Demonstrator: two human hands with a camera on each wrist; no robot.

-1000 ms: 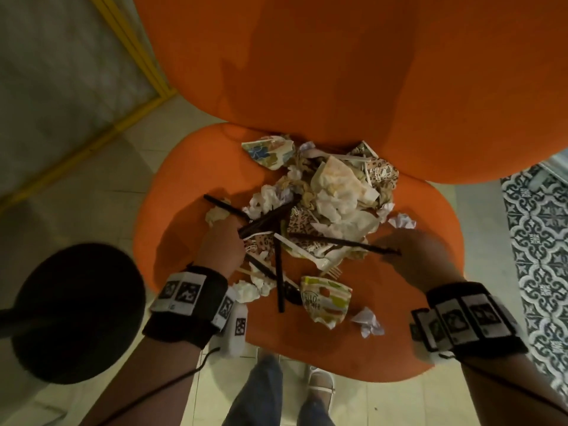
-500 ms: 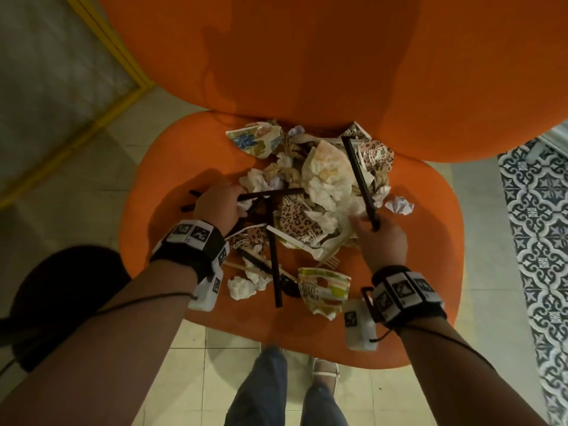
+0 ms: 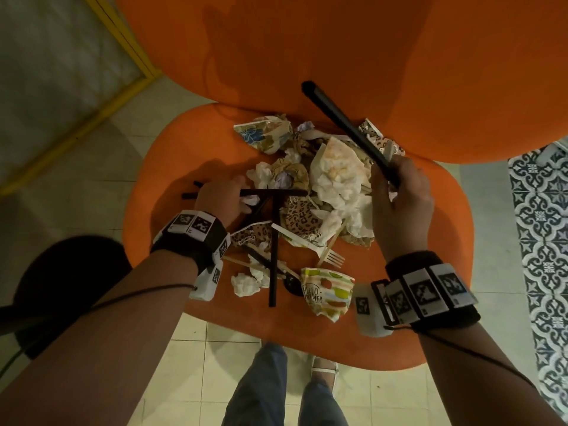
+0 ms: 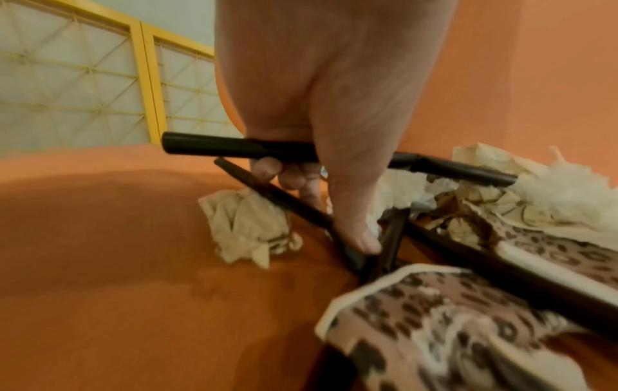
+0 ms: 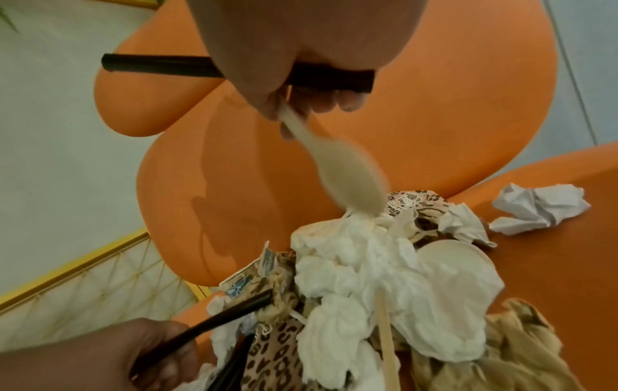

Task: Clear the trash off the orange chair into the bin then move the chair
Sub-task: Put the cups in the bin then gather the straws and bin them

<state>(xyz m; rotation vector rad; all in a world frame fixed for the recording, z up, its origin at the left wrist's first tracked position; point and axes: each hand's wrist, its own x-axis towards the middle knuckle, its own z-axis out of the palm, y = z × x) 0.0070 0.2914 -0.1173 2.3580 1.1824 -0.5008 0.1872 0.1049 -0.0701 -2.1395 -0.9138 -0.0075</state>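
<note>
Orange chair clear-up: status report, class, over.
Left hand gripping black straws. Right hand holding black straw plus pale spoon. Trash pile on orange chair. Bin unseen.

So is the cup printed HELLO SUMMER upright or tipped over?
Tipped and crushed. The cup lies on its side on the orange chair seat, walls buckled, near the front edge, beside a long black straw. Neither hand touches it.

The chair (image 3: 190, 186) is plain orange. On it lie black straws (image 3: 273, 253), white crumpled napkins (image 3: 338, 182), leopard-print paper cups (image 3: 299, 215), a blue-flowered cup (image 3: 264, 135) and a cream plastic fork (image 3: 307, 244). At far right, floor tiles (image 3: 541, 210) show dark blue-and-white ornament.
</note>
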